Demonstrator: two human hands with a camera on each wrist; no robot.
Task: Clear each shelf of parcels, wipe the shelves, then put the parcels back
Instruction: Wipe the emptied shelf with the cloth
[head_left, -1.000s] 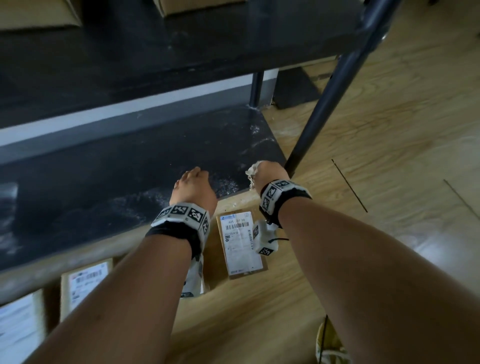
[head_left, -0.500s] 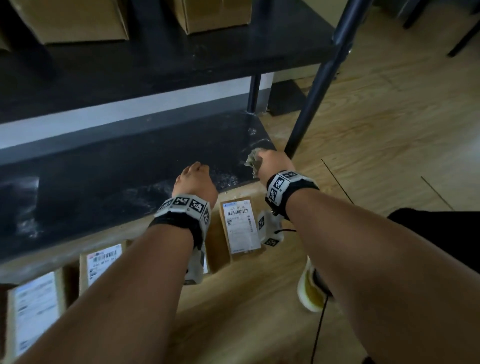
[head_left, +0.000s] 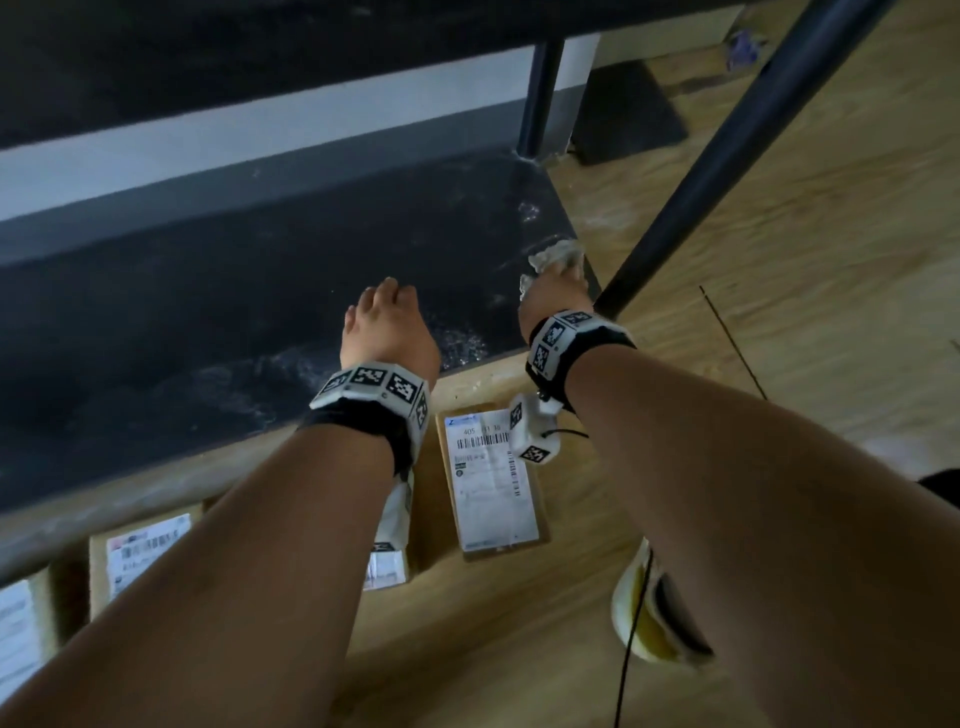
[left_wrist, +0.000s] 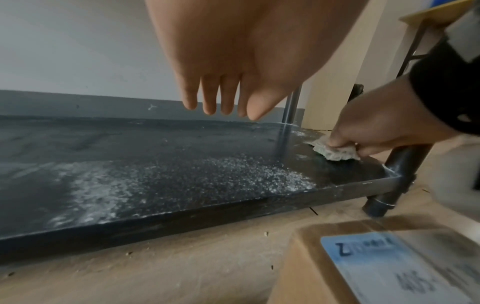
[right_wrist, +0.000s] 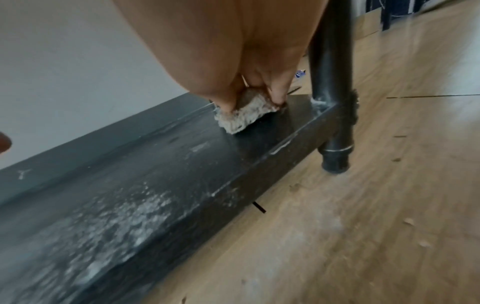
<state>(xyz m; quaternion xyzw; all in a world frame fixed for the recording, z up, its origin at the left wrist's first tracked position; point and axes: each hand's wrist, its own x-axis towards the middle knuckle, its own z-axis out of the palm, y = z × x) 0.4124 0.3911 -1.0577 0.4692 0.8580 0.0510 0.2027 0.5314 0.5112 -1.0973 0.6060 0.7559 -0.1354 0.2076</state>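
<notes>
crowding the floor (head_left: 779, 208) before the shelf (head_left: 208, 291): labelled parcels (head_left: 493, 478).

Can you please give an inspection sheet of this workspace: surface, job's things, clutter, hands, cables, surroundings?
Surface: bottom shelf dark, holds no parcels, pale wet-looking streaks near the front edge.
Job's things: cloth pressed on the shelf's right end; labelled parcel and other parcels on the floor in front.
Clutter: small crumbs on the floor.
Hands: right hand grips the cloth; left hand hovers over the shelf, holding nothing.
Cables: thin black cable hangs below the right arm.
Surroundings: shelf leg, grey skirting, white wall.
</notes>
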